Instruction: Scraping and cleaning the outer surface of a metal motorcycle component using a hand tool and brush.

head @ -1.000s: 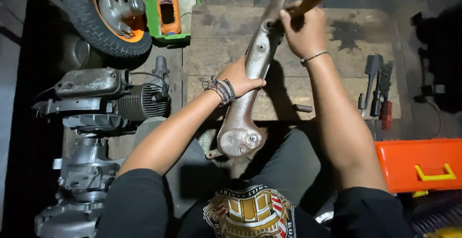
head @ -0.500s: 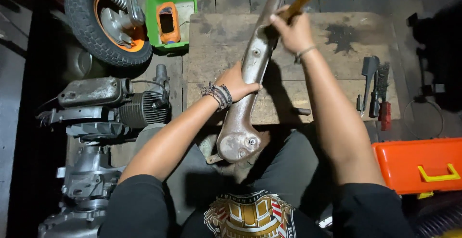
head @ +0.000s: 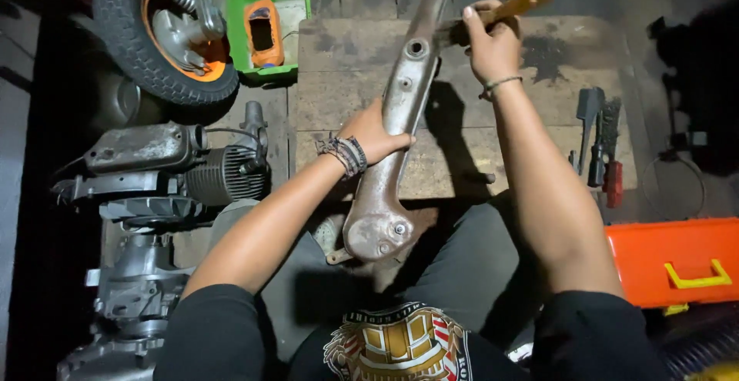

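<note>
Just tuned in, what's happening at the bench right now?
A seated person grips a long rusty metal part mid-length with the left hand; its wide end rests near their lap. The right hand holds a wooden-handled tool against its upper end. An engine sits to the left, an orange toolbox to the right.

Few containers lie around me, and I see no signs or labels. At the top left, just beyond the far edge of my wooden desk (head: 362, 50), sits a bright green open-topped box (head: 265, 23), rectangular, with an orange rounded device (head: 262, 31) resting inside it; the dark rectangular window on its face may be a screen, unlit. At my lower right lies an orange rectangular case (head: 673, 262) with a yellow handle (head: 697, 277), its lid closed.
</note>
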